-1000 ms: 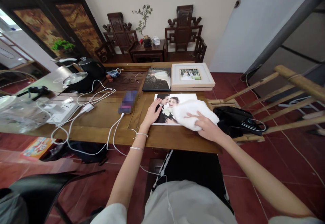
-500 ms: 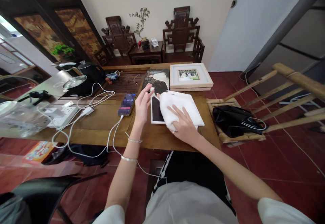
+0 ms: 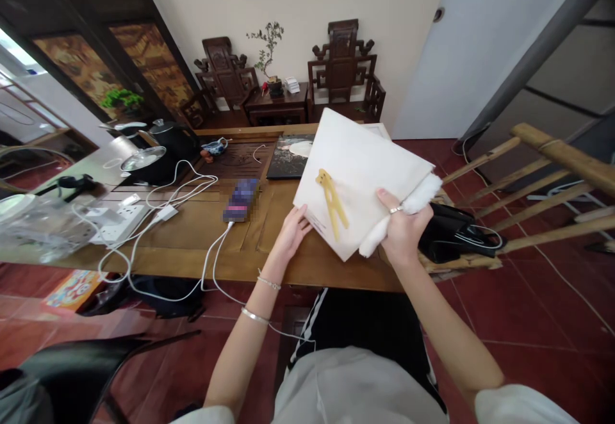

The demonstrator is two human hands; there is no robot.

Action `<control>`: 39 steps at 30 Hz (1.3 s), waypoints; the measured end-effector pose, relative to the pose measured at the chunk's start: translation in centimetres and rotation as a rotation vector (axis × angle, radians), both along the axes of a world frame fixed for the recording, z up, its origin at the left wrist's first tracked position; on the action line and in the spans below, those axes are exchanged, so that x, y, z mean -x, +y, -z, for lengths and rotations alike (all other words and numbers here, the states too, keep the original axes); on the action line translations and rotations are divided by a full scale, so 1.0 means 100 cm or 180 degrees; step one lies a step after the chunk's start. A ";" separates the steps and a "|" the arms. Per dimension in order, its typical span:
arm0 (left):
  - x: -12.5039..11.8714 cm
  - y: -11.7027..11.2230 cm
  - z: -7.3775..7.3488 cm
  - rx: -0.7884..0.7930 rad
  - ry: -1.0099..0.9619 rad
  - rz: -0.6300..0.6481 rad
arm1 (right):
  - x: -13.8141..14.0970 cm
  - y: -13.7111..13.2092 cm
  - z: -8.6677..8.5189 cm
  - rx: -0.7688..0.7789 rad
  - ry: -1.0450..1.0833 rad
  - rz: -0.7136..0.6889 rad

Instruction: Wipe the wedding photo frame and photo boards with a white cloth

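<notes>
I hold a photo panel (image 3: 365, 174) tilted up off the wooden table (image 3: 216, 232), its white back toward me with a yellow stand piece (image 3: 332, 205) on it. My left hand (image 3: 293, 232) grips its lower left edge from beneath. My right hand (image 3: 402, 232) clasps the right edge together with a fluffy white cloth (image 3: 413, 209). A dark wedding photo (image 3: 291, 155) lies flat on the table behind the panel. The white framed picture is mostly hidden behind the raised panel.
A phone (image 3: 241, 198) on a white charging cable lies left of the panel. A power strip (image 3: 113, 219), kettle (image 3: 170, 139) and pot with lid (image 3: 143, 158) stand at the left. A black bag (image 3: 449, 232) rests on a bamboo rack at the right.
The photo panel was lying face up under the wiping cloth; now both hands have lifted and flipped it so its white back faces me, the cloth pinched in the right hand.
</notes>
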State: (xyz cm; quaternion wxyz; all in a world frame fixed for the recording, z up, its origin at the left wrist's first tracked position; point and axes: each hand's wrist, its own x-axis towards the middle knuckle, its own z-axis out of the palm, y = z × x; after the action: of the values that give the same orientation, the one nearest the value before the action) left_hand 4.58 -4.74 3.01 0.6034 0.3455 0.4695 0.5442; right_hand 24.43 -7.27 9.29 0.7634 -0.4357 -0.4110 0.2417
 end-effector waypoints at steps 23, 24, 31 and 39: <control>0.050 0.021 0.000 0.0247 0.0413 -0.0335 | -0.115 0.040 0.041 0.0437 0.0621 -0.0249; 0.051 0.024 0.002 0.0254 0.0431 -0.0334 | -0.120 0.036 0.040 0.0419 0.0483 0.0036; 0.056 0.052 0.010 0.0321 0.0535 -0.0291 | -0.132 -0.003 0.052 0.0450 -0.2354 0.0506; 0.051 0.067 0.004 0.0454 0.0791 -0.0328 | -0.082 -0.022 0.070 -0.0626 -0.4436 -0.1389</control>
State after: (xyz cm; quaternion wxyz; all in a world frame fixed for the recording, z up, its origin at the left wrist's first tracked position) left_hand -0.49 1.95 2.62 0.5348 0.3419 0.5952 0.4927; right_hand 32.59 -9.52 2.24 0.2952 -0.3260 -0.8980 0.0172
